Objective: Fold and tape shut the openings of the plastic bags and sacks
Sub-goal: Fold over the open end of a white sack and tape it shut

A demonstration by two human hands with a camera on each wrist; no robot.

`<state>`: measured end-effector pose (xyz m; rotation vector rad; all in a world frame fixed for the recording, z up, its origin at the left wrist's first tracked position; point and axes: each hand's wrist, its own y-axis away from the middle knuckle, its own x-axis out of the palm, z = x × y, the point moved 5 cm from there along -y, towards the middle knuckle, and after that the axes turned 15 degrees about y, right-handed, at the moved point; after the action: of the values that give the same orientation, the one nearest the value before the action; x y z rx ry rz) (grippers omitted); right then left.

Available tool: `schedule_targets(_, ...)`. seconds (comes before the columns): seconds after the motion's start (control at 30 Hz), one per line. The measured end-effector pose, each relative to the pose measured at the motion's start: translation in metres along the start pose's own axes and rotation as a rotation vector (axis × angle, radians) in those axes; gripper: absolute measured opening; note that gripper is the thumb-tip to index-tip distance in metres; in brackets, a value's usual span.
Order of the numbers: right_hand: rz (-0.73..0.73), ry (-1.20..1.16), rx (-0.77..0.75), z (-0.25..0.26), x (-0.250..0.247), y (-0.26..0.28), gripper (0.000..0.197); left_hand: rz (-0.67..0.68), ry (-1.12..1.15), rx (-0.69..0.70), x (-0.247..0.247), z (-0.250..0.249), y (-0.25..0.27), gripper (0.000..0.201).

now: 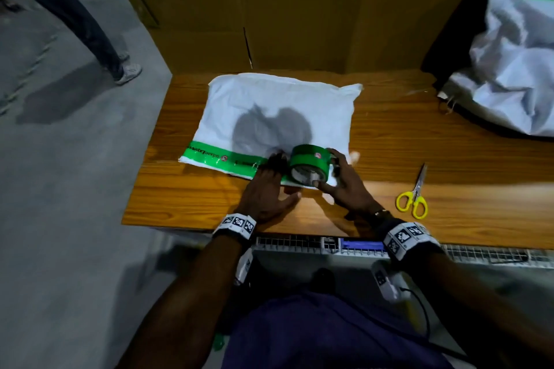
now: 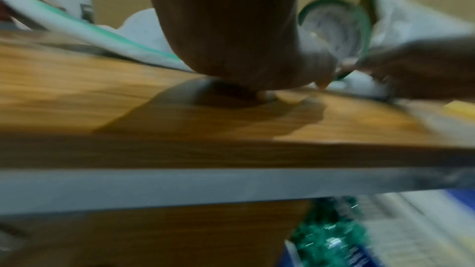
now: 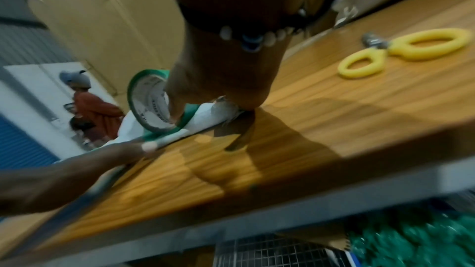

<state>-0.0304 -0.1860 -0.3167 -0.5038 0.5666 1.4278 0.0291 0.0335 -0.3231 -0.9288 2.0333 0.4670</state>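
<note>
Now your right hand grips the green tape roll just below the middle of the head view, thumb on the near face of its core and fingers curled over the far side. The roll stands on its edge on the folded near edge of the white plastic bag, and its open core faces toward you. Your left hand lies flat just left of the roll, fingers straight and pressing the green band of the bag down onto the wooden table. The bag lies flat in the centre of the frame; its long axis runs from left to right, and the folded opening with the green printed band is the edge nearest to you. To the right of your right hand, well apart from the bag, the yellow-handled scissors lie with the blades pointing away from you. In the upper right corner a second white and green sack sits crumpled.
</note>
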Motion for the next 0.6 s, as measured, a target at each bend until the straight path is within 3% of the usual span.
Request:
schedule_targets(0.17, 0.018, 0.091, -0.159, 0.016, 0.016, -0.012, 0.074, 0.053, -0.071, 0.009, -0.013, 0.024, -0.006, 0.107)
schedule_targets(0.27, 0.081, 0.291, -0.239, 0.016, -0.017, -0.012, 0.078, 0.072, -0.088, -0.013, -0.011, 0.028, -0.006, 0.108)
schedule_targets(0.37, 0.178, 0.456, -0.180, 0.006, -0.057, -0.010, 0.080, 0.078, -0.105, -0.021, -0.010, 0.027, -0.004, 0.108)
schedule_targets(0.6, 0.140, 0.090, -0.012, -0.004, -0.052, -0.001, 0.083, 0.019, -0.056, -0.021, -0.010, 0.000, -0.005, 0.106)
